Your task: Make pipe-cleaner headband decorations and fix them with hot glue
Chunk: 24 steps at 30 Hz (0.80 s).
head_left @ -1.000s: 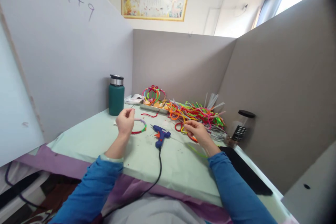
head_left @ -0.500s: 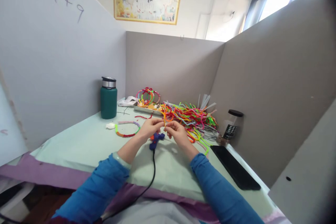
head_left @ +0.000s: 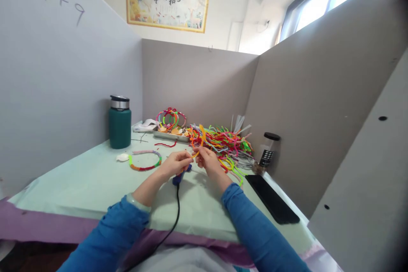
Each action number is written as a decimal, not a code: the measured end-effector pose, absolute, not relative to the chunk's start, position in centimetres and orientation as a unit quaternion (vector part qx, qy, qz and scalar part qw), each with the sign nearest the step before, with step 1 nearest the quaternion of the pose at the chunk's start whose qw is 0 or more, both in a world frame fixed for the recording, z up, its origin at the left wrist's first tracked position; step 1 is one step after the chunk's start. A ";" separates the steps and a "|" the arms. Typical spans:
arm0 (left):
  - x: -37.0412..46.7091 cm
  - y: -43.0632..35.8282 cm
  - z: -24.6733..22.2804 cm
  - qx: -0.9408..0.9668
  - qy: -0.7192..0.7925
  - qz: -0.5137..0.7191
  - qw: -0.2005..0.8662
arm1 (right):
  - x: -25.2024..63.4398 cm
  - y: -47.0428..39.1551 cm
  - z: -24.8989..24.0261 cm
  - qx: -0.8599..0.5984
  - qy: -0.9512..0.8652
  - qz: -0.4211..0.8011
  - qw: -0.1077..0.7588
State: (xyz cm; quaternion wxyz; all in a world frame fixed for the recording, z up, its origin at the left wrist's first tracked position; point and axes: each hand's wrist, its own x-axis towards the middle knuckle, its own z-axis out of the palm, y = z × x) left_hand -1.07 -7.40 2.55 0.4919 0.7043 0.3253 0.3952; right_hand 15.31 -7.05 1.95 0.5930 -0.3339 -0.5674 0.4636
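Note:
An orange pipe cleaner (head_left: 203,134) rises in a bend above my fingers, in front of the colourful pile. Its lower end runs between my left hand (head_left: 177,164) and my right hand (head_left: 208,163), both closed on it in a pinch. Just below the left fingertips lies a blue glue gun (head_left: 177,179), partly hidden by that hand, its black cord (head_left: 177,208) trailing toward me. Left of my hands, a multicoloured pipe-cleaner hoop (head_left: 145,169) rests on the table with an open gap, beside a small white piece (head_left: 122,157).
A green bottle (head_left: 120,127) stands at the left. Behind my hands are a metal tray (head_left: 168,135) with hoops and small pieces, and a heap of pipe cleaners (head_left: 226,142). On the right are a black flat panel (head_left: 272,199) and a clear container with a black lid (head_left: 272,137). Grey partitions enclose the table.
My view has turned slightly right, so the scene sits farther left. My hands have come a little apart, and the orange pipe cleaner now slants between them instead of standing upright.

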 end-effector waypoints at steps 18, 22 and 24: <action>-3.4 -7.1 3.7 0.549 0.210 0.439 0.679 | 19.1 -8.1 2.6 -0.440 -0.664 0.000 0.605; -3.3 -7.4 3.7 0.555 0.223 0.451 0.662 | 19.2 -8.1 2.5 -0.443 -0.678 -0.027 0.586; -3.3 -7.4 3.7 0.571 0.224 0.464 0.639 | 19.3 -8.1 2.4 -0.443 -0.687 -0.038 0.574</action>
